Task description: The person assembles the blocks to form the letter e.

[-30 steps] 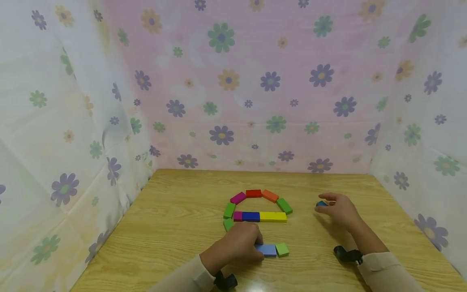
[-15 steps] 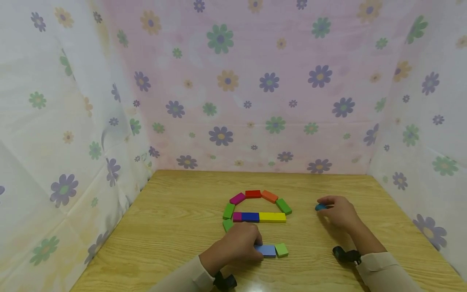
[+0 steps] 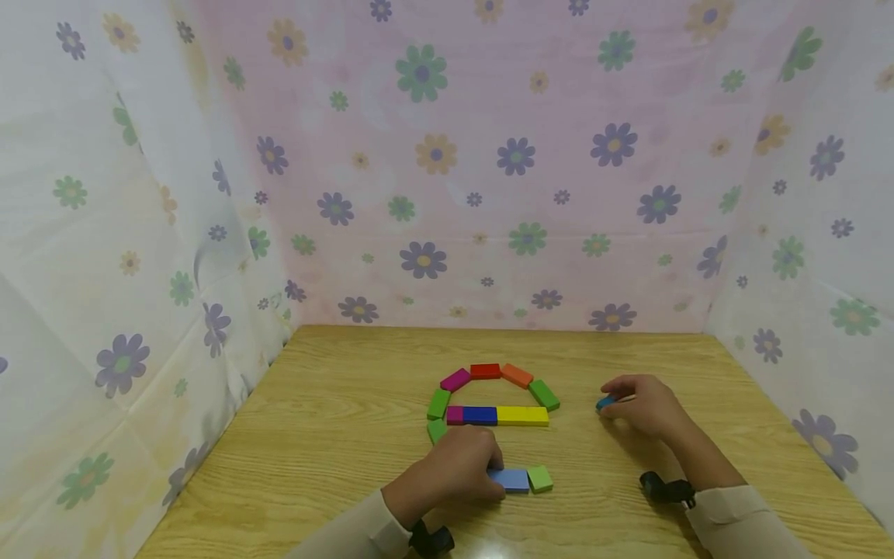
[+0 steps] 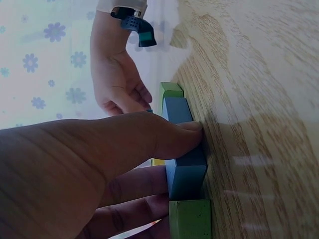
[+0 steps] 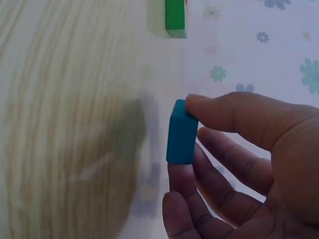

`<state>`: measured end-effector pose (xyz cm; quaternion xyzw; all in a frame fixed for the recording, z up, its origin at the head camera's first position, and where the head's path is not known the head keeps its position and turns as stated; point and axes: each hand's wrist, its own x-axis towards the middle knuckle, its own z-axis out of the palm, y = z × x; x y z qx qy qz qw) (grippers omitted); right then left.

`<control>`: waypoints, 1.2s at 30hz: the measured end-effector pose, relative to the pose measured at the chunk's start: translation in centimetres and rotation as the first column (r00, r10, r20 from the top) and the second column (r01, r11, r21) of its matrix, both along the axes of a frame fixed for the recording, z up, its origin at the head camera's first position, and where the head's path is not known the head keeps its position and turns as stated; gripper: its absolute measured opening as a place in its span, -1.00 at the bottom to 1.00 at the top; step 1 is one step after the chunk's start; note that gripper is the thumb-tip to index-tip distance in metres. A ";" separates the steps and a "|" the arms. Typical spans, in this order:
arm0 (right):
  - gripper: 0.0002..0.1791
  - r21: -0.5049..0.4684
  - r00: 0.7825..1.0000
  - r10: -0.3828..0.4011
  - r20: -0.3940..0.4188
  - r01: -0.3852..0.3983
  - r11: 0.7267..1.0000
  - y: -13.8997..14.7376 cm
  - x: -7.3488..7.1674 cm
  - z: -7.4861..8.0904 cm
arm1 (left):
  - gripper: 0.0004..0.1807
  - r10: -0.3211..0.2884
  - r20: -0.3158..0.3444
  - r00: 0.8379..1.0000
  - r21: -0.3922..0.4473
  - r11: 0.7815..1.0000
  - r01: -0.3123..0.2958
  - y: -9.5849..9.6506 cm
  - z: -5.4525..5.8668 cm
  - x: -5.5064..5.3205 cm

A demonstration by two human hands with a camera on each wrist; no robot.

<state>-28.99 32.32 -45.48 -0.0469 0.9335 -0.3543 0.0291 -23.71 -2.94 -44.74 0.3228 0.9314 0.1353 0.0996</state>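
Observation:
My left hand [image 3: 461, 466] grips a light blue block [image 3: 515, 480] lying on the table. In the left wrist view the thumb presses its near side and fingers lie along the far side. A light green block [image 3: 540, 479] sits at its right end, and a green block [image 4: 190, 219] touches its other end. My right hand [image 3: 646, 407] pinches a small teal block [image 5: 182, 133] between thumb and fingers, to the right of the other blocks. In the right wrist view the teal block appears raised off the table.
A curve of several blocks, including a red block [image 3: 485, 371] and an orange block [image 3: 518, 376], arches over a straight row with a dark blue block [image 3: 479, 415] and a yellow block [image 3: 522, 416]. Wooden table [image 3: 335, 396]; flowered cloth [image 3: 475, 233] stands behind and at both sides.
The teal block has turned in my right hand's fingers and shifted slightly left and toward me. My left hand stays on the light blue block.

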 end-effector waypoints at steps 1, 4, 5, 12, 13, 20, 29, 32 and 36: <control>-0.47 0.002 1.000 0.008 0.003 -0.008 1.000 -0.2 0.1 0.2 | -0.80 0.001 0.001 1.000 0.000 1.000 -0.001 0.0 0.0 0.0; -0.45 -0.007 0.999 0.026 0.018 -0.026 1.000 -0.9 0.4 0.8 | -0.81 -0.003 -0.002 1.000 0.000 1.000 0.003 0.0 0.0 0.1; -0.44 -0.010 0.999 0.031 0.021 -0.031 0.999 -1.2 0.5 1.0 | -0.81 -0.005 -0.005 1.000 0.000 1.000 0.005 0.0 0.0 0.1; -0.45 -0.022 0.994 0.105 -0.003 -0.105 0.994 -2.9 1.1 1.6 | -0.78 -0.005 -0.013 1.000 -0.004 1.000 0.005 0.0 0.0 0.0; -0.45 -0.023 0.993 0.116 -0.008 -0.116 0.993 -3.1 1.2 1.6 | -0.78 -0.006 -0.014 1.000 -0.004 1.000 0.006 0.0 0.0 0.0; -0.43 -0.056 0.985 0.173 -0.002 -0.173 0.983 -4.9 1.8 1.3 | -0.77 -0.013 -0.019 1.000 0.001 1.000 0.013 0.0 -0.1 -0.1; -0.50 -0.121 0.963 0.269 0.030 -0.264 0.957 -6.6 3.2 1.0 | -0.75 -0.008 -0.003 1.000 -0.006 1.000 0.008 0.1 -0.3 -0.1; -0.52 -0.133 0.960 0.276 0.046 -0.268 0.954 -7.0 3.7 0.8 | -0.75 -0.004 0.002 1.000 -0.008 1.000 0.004 0.1 -0.3 -0.2; -0.55 -0.153 0.951 0.300 0.079 -0.286 0.946 -7.2 4.0 0.5 | -0.76 0.004 0.009 1.000 -0.002 1.000 -0.004 0.0 -0.3 -0.3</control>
